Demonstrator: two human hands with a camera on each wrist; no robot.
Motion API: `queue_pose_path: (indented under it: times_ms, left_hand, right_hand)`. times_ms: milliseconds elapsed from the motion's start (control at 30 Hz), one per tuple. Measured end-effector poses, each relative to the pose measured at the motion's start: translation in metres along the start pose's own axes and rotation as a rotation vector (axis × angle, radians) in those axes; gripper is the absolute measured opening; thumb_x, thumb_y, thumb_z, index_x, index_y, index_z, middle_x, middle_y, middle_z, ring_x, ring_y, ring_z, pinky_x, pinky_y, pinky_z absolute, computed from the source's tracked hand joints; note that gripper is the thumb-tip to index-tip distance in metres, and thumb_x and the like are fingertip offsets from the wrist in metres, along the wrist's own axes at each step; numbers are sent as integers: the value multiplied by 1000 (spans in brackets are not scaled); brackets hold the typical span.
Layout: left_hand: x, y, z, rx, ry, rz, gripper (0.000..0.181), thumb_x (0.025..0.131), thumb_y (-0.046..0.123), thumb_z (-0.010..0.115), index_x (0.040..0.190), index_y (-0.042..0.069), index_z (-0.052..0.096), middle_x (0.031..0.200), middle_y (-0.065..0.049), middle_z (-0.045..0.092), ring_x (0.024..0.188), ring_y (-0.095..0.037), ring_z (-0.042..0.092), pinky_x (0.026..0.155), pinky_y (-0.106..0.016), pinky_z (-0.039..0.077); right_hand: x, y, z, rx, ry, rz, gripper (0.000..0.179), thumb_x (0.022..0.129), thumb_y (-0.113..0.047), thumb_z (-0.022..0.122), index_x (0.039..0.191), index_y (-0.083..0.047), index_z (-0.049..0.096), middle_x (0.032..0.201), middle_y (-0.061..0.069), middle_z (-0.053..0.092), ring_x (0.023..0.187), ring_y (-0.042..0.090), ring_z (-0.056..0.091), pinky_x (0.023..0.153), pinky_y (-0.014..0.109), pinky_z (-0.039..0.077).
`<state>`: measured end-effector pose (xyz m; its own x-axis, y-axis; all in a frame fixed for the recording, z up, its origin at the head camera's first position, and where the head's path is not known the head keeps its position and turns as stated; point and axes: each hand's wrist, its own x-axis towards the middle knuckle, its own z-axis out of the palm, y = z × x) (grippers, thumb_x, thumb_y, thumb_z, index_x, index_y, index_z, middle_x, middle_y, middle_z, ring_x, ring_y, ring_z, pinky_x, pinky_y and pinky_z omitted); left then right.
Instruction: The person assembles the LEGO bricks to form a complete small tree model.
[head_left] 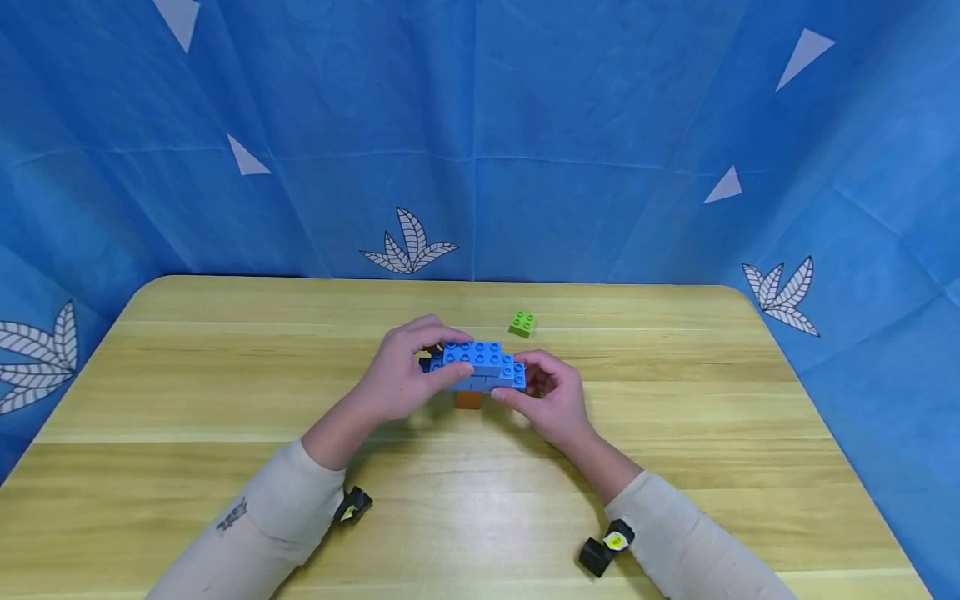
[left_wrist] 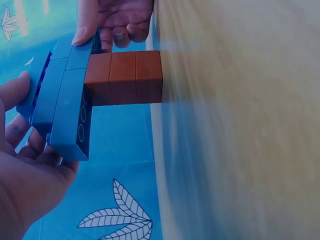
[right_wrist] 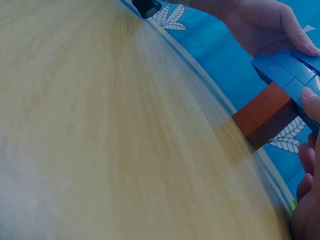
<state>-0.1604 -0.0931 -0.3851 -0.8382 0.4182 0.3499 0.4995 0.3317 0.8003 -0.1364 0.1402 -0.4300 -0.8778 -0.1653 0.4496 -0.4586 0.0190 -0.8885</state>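
Note:
A column of stacked orange-brown bricks [left_wrist: 124,77] stands upright on the table and carries stepped layers of blue bricks [left_wrist: 72,110]. On top lies a long blue brick [head_left: 480,358]; in the left wrist view a narrow dark gap shows beneath part of it. My left hand [head_left: 401,375] grips this top brick at its left end, thumb on the near side and fingers on the far side. At the other end, my right hand [head_left: 555,404] pinches the lower blue layers, its thumb on their near face. Fingers hide part of both ends.
A small green brick [head_left: 522,324] lies behind the blue structure, towards the table's back edge. The wooden table [head_left: 480,533] reaches back to a blue patterned curtain [head_left: 480,125]. Black devices [head_left: 597,557] are strapped at both wrists, low over the tabletop.

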Motion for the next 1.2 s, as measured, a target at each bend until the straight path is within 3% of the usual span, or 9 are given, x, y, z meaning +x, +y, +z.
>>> queue_pose_path:
  times_ms: [233,600,833,1033,1200]
  left_hand:
    - [0,0,2,-11,9,14,25,90,20,78,113,12,74,99,6,63,90,-16,55,75,-40,48]
    - [-2,-5,7,-64,45,34,25,89,17,78,113,10,74,100,4,63,91,-17,55,75,-35,47]
    - [-8,-10,7,-35,40,-40,41,87,25,81,126,16,68,111,5,66,96,-16,58,80,-37,50]
    - [-11,-12,5,-33,61,-92,56,82,18,85,131,11,60,117,-2,67,99,-19,59,86,-41,50]
    - [-13,-16,6,-73,61,-138,47,82,15,85,124,9,64,114,-3,66,93,-21,59,79,-40,52]
  right_hand:
    - [0,3,0,1,0,-11,34,71,23,76,101,13,64,80,10,64,65,15,54,55,27,48]
    - [-1,33,-3,1,21,3,39,71,21,78,106,7,68,82,8,65,65,18,54,55,26,48]
    - [-2,31,-5,-4,18,30,38,73,19,78,108,6,69,82,9,64,65,19,53,55,25,46]
    - [0,29,-5,-26,20,83,40,75,15,80,112,3,69,86,10,66,67,23,54,57,24,47]
    - [4,26,-12,-83,-114,147,69,73,5,87,134,-7,58,114,8,62,73,33,52,60,26,44]
